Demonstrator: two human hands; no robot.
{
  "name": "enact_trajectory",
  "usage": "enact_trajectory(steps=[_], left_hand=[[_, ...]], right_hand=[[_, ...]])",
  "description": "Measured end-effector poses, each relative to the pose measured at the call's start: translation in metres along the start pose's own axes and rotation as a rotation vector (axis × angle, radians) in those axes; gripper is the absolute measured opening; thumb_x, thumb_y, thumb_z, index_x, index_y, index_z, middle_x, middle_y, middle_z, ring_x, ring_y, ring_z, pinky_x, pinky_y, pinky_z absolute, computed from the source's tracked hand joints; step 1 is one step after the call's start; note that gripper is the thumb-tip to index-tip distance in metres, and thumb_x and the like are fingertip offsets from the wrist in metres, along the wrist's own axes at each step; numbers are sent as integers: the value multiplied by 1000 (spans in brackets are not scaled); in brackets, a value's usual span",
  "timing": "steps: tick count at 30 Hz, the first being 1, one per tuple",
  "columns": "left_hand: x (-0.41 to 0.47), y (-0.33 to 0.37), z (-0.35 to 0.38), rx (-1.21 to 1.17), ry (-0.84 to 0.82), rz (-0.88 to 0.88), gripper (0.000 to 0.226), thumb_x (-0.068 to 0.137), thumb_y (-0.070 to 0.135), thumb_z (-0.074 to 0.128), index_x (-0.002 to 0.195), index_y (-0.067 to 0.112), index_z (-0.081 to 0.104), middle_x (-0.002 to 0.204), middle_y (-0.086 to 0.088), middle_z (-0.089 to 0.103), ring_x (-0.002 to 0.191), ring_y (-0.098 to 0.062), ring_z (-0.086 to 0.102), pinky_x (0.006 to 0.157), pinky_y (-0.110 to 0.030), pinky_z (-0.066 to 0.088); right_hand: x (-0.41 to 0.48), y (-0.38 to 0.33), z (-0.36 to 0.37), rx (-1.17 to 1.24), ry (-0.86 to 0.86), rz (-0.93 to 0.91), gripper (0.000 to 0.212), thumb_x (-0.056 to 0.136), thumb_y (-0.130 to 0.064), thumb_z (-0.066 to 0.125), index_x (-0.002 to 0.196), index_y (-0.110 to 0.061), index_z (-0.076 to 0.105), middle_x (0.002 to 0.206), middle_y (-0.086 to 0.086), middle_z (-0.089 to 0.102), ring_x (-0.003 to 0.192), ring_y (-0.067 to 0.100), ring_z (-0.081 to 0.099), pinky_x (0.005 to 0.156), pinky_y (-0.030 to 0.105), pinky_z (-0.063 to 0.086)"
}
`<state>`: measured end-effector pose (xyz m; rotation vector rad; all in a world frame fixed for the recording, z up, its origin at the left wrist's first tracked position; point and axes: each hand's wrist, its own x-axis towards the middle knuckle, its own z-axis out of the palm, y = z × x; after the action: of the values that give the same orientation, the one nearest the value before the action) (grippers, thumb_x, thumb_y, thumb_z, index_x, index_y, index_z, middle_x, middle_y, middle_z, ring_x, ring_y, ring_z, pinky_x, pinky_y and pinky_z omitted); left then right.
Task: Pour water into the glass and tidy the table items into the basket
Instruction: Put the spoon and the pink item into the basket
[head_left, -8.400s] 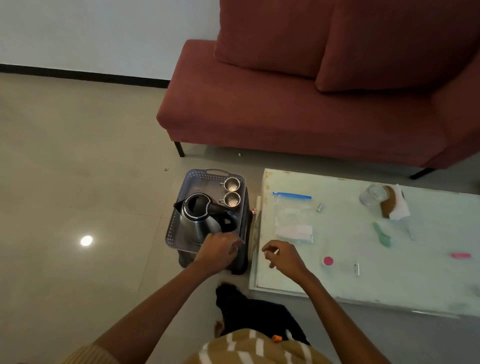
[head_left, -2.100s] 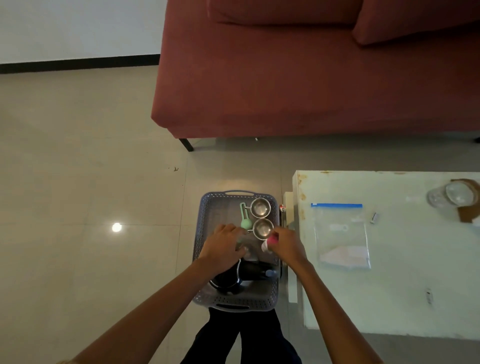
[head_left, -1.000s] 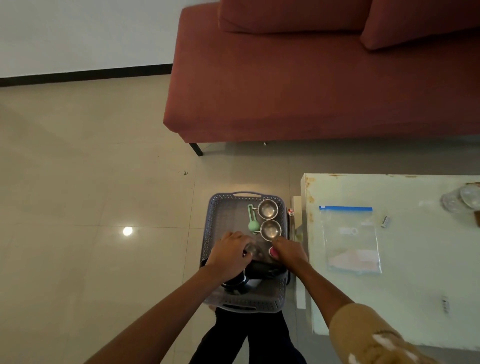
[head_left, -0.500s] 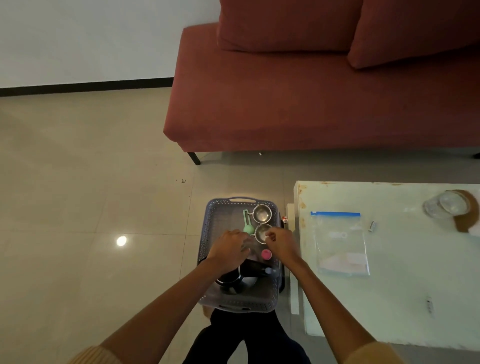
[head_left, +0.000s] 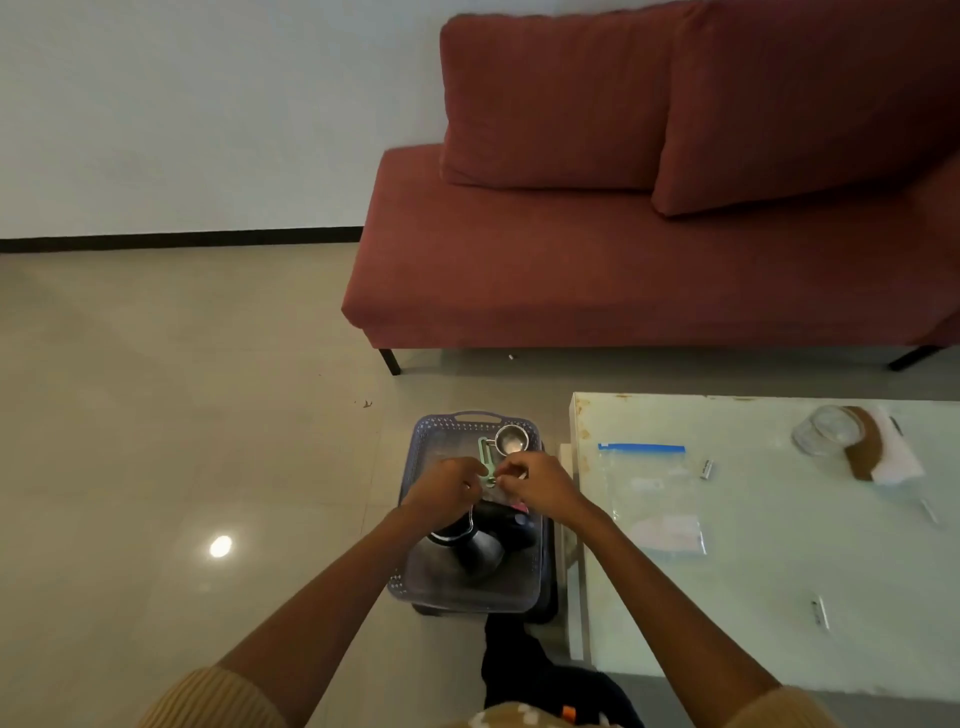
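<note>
Left hand (head_left: 445, 488) and right hand (head_left: 540, 486) curl over the basket (head_left: 475, 417), lower centre; I cannot tell what they grip. Its long axis runs up-frame; surface (head_left: 753, 571) edge right, open floor (head_left: 208, 441) left.

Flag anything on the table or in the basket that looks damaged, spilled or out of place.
The table has brown, rust-like blotches along the edge at its far-left corner, like worn or chipped paint. Nothing looks spilled. The glass sits partly on a brown mat; whether it stands upright I cannot tell.
</note>
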<state>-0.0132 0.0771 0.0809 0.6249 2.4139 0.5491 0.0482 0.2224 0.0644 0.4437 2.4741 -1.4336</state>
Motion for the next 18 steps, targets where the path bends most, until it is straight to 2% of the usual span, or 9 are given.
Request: enact_trajectory(steps=[2,4,7,9,12,16,18], left_hand=[[-15,3,11,-12,17,-5,28,88,13,52,114,12,63,113,-8,67,103,-23,61,81,-21,41],[-31,7,26,-54,31,18,21,88,16,53,104,9,66,104,-11,68,98,-27,62,78,-28,42],[-57,22,46,-145,44,35,17,88,18,56,95,5,66,89,-13,66,86,-25,61,71,-29,42],[-71,34,60,-186,66,28,19,87,18,58,99,5,67,92,-12,68,81,-16,58,69,-24,41],[-86,56,77,-231,39,54,18,87,12,57,101,6,67,91,-12,68,74,-9,53,59,-14,35],[-92,81,99,-311,39,39,22,89,7,52,108,5,64,97,-12,68,80,-12,58,67,-11,40],[-88,94,116,-332,36,19,22,90,8,51,108,6,64,94,-8,68,76,-9,59,70,-12,44]], right_hand=[[-17,-4,0,-28,-41,-11,18,86,-16,59,101,-8,67,92,7,67,70,8,56,62,12,43],[-37,-5,0,-64,-62,-28,18,86,-14,60,100,-6,67,93,12,68,67,11,57,65,16,45],[-71,1,0,-70,-91,-20,19,87,-12,59,103,-5,66,99,14,68,62,6,58,59,11,45],[-94,8,-5,-77,-97,-9,19,87,-12,59,104,-5,65,98,14,67,64,6,58,59,12,46],[-125,21,-21,-76,-106,-3,18,87,-14,60,101,-5,66,90,8,63,71,13,60,67,20,50],[-154,45,-47,-101,-147,36,20,89,-14,57,103,-1,64,100,17,66,77,16,59,62,14,46],[-162,62,-58,-86,-167,68,21,89,-12,56,105,0,63,104,20,66,78,17,60,61,15,46]])
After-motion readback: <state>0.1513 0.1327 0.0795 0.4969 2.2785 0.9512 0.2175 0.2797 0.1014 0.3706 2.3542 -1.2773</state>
